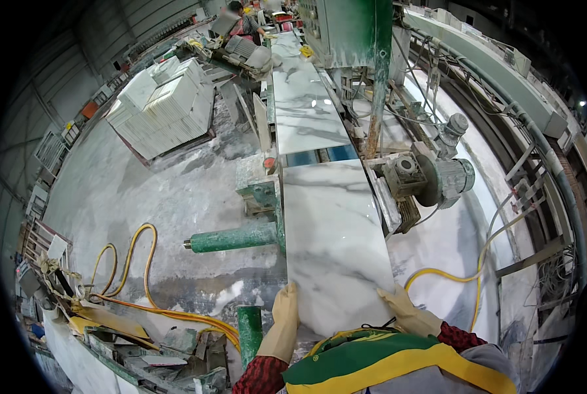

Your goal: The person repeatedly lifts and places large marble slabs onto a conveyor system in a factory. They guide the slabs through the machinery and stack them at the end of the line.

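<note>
Apparently, the left hand (283,322) and right hand (411,315) are steadying the near slab (336,243) at opposite edges; whether they're pinching, I cannot tell. It's lying along the conveyor (343,153), probably needing even support next.

No words, numbers, labels or signs can be read on anything in view. Whatever small print may be carried is too small or blurred to be made out.

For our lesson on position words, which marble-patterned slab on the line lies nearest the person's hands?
The near slab, this side of the blue patches: the left hand and right hand are at its edges; other slabs lie beyond.
</note>
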The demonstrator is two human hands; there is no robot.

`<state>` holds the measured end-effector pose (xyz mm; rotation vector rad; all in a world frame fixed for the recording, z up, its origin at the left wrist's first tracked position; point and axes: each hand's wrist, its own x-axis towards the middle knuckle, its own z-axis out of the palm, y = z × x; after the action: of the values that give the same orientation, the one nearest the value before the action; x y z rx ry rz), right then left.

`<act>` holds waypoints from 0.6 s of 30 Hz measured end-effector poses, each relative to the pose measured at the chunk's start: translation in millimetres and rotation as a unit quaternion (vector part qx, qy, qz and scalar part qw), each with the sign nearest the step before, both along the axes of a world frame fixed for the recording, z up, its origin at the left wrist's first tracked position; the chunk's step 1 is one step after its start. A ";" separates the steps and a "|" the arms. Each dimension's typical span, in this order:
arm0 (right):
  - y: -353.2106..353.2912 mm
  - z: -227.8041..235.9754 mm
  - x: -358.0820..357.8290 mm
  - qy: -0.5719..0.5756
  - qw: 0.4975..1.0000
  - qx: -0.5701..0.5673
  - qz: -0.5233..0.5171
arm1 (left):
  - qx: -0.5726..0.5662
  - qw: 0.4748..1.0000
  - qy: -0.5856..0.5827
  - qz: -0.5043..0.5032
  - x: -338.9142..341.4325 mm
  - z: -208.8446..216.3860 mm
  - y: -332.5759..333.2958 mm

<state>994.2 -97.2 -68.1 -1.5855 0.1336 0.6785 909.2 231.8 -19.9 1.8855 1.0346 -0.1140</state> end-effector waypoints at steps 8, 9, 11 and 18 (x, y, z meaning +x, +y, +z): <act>30.9 25.1 50.9 -0.010 0.999 0.043 -0.011 | 0.002 0.999 -0.031 0.027 42.7 -7.8 13.0; 31.9 29.9 53.4 0.010 0.998 0.062 -0.017 | 0.021 0.999 -0.030 0.023 46.1 -16.3 16.2; 24.4 -3.6 65.2 0.009 0.999 0.050 -0.014 | 0.020 0.999 -0.036 0.013 54.8 -16.9 18.0; 20.8 -48.2 91.4 -0.018 0.999 0.031 0.011 | -0.019 0.998 -0.054 0.018 78.2 -1.6 18.3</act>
<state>1085.6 -76.3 -116.3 -1.5397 0.0683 0.6656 987.4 250.2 -21.5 1.8172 0.9844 -0.0109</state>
